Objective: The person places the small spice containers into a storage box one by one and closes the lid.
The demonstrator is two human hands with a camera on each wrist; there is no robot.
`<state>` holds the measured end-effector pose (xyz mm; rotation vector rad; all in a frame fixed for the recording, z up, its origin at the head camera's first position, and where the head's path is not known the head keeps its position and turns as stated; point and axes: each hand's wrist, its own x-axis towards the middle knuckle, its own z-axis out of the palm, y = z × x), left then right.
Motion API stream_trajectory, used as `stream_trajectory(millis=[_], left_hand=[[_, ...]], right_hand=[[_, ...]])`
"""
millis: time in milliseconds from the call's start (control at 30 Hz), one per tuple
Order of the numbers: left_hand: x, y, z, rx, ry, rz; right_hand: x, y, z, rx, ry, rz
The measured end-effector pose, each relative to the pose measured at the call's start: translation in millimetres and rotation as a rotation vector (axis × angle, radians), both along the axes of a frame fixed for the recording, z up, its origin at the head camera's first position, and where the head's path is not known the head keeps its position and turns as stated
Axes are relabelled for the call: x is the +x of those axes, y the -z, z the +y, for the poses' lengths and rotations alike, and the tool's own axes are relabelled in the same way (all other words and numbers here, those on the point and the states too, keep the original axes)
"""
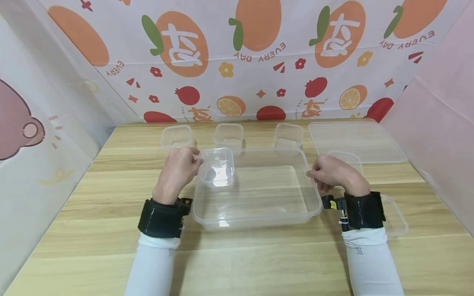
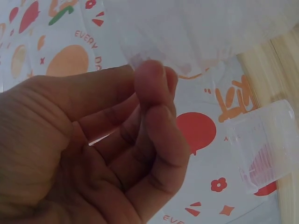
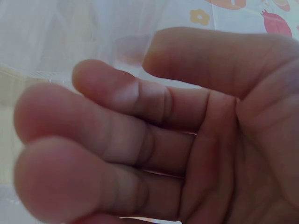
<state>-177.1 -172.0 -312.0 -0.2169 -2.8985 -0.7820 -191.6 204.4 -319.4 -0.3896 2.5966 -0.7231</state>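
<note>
My left hand (image 1: 179, 170) pinches the rim of a small clear square container (image 1: 218, 185) at its left side. This container is over the back left corner of a large clear rectangular box (image 1: 266, 222); whether it touches the floor of the box I cannot tell. In the left wrist view, thumb and fingertips (image 2: 152, 84) meet at the edge of blurred clear plastic. My right hand (image 1: 333, 172) is at the right rim of the large box, thumb and forefinger pinching its wall, the other fingers loosely bent in the right wrist view.
Behind the box stand small clear containers, at left (image 1: 177, 137), middle (image 1: 228, 133) and right (image 1: 289, 133). A large flat clear lid (image 1: 355, 142) lies at the back right. Partly hidden clear pieces lie behind the right hand (image 1: 333, 172) and beside the right wrist. A printed cloth hangs behind.
</note>
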Motion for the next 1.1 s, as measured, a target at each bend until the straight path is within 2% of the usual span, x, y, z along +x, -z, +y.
stream_trajectory(millis=[433, 800, 1100], left_hand=[[-14.0, -3.4, 4, -0.090, 0.046, -0.046], [-28.2, -9.6, 9, -0.147, 0.069, -0.213], [-31.9, -9.2, 11, -0.174, 0.035, -0.336]], right_hand=[[0.0, 1.5, 0, -0.011, 0.003, 0.024], [0.0, 1.0, 1, -0.022, -0.006, 0.036], [1.6, 2.6, 0, -0.022, 0.006, 0.014]])
